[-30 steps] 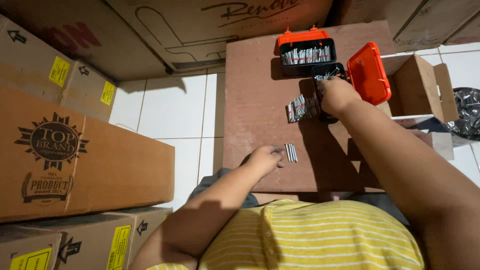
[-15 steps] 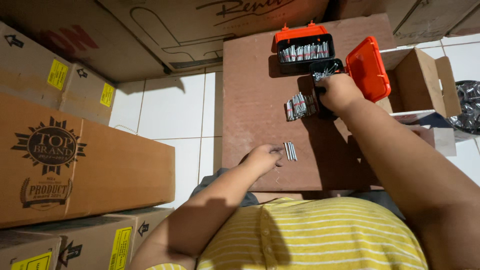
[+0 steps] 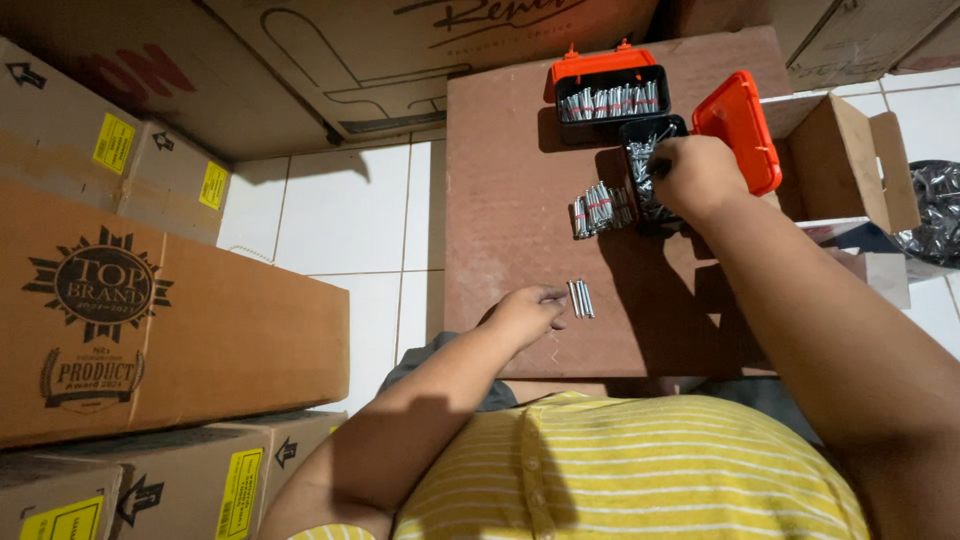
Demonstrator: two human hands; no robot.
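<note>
My left hand (image 3: 530,313) rests on the brown board (image 3: 510,240), fingertips touching a small row of silver pins (image 3: 580,298). My right hand (image 3: 695,172) reaches into a black case (image 3: 646,170) full of loose silver pins, its fingers curled in the pins; whether it grips any is unclear. That case's orange lid (image 3: 738,130) stands open to the right. Left of the case lies a bundle of pins with red bands (image 3: 598,208). A second black case with an orange lid (image 3: 612,95) holds neat rows of pins at the board's far edge.
Cardboard boxes (image 3: 150,310) stack along the left and far side over white floor tiles (image 3: 340,215). An open cardboard box (image 3: 845,165) and a black plastic bag (image 3: 935,215) sit to the right. My yellow striped shirt (image 3: 620,470) fills the bottom.
My right hand shifted a little to the right over the open case, uncovering more of the loose pins. The left hand stayed by the small row of pins.
</note>
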